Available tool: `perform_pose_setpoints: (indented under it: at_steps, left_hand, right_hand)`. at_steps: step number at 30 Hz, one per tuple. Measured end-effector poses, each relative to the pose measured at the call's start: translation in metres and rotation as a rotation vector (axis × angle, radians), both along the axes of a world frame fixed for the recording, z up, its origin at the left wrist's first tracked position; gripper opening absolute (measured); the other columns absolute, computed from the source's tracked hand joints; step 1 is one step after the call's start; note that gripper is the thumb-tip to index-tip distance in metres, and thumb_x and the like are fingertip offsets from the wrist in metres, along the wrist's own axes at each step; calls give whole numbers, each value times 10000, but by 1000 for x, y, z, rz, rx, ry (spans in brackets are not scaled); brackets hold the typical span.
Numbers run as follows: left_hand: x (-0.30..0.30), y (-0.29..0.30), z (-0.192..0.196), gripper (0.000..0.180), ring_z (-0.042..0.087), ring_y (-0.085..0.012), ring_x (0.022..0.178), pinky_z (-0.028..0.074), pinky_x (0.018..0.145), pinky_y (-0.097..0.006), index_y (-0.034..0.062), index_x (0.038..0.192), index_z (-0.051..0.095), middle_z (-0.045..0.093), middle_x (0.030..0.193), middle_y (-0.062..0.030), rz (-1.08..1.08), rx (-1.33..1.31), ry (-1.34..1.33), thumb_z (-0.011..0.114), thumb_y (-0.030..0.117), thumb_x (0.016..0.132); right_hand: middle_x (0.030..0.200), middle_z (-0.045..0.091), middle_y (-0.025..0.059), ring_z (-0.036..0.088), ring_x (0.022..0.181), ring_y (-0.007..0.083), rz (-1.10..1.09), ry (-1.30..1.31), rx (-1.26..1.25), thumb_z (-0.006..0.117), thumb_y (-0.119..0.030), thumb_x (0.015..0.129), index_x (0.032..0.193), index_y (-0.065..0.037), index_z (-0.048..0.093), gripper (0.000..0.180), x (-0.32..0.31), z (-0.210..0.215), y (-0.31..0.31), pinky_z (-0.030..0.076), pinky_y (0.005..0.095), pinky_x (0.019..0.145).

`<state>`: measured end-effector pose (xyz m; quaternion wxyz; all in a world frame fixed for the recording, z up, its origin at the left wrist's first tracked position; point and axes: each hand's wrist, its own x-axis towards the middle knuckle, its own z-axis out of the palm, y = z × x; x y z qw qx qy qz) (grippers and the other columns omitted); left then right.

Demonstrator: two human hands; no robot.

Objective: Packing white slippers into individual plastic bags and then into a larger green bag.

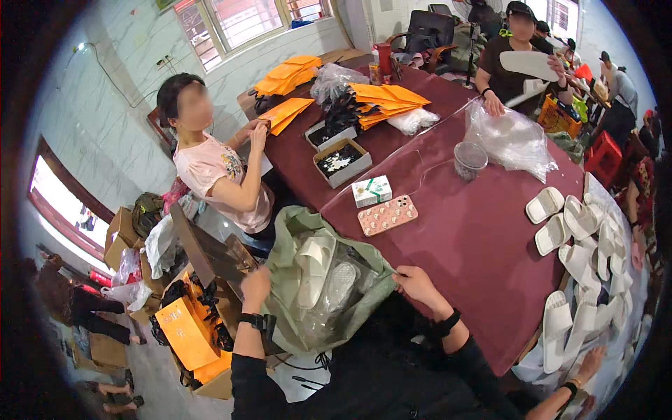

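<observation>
A large green woven sack [282,245] gapes in front of me at the table's near left edge. Inside it lie a white slipper [315,269] and more footwear wrapped in clear plastic [341,285]. My left hand [256,288] is closed at the sack's left rim, its fingertips partly hidden. On the opposite side, my right hand [418,285] pinches the sack's right rim and pulls it outward. The bottom of the sack is out of sight.
A dark red table [448,245] carries a patterned phone case [388,215], a small white box [372,191], a round clear tub [470,160], orange packets [388,98] and many white slippers [578,262]. Co-workers sit left and stand beyond. An open carton [203,329] stands at left.
</observation>
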<state>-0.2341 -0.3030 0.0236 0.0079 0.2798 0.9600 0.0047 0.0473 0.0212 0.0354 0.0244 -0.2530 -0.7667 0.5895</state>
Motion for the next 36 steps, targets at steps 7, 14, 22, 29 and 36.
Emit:
perform_pose_setpoints:
  at_steps: [7,14,22,29,36]
  left_hand:
    - [62,-1,63,189,580,-320,613,421,555,-379,47,809,509,600,614,-119,484,894,155,429,185,909]
    - [36,-25,40,223,581,-386,696,446,608,-446,54,954,527,624,746,-155,432,449,251,422,241,895]
    - [85,94,119,312,517,-346,973,391,836,-441,50,1080,536,573,1012,-174,-11,298,234,565,183,799]
    - [148,223,114,357,443,-365,1075,357,903,-424,33,1111,522,468,1190,-195,-782,578,-51,588,171,789]
    - [201,312,55,404,406,-385,1125,343,941,-448,49,1143,498,431,1224,-228,-1042,530,-255,594,210,785]
  right_hand:
    - [752,589,175,553,739,372,8,-60,287,530,-221,816,839,-4,569,222,12,22,0,421,407,649]
    - [693,556,186,556,657,324,121,-14,270,502,-242,786,786,-4,570,248,7,36,-7,412,406,588]
    - [838,608,169,584,782,320,205,65,368,515,-302,839,907,-37,596,285,26,23,16,443,373,681]
    - [776,615,67,579,686,136,-134,68,104,536,-257,853,949,-19,584,261,60,106,81,465,303,606]
    - [924,610,97,584,771,146,-552,275,126,554,-217,847,1096,12,512,341,114,117,171,477,284,665]
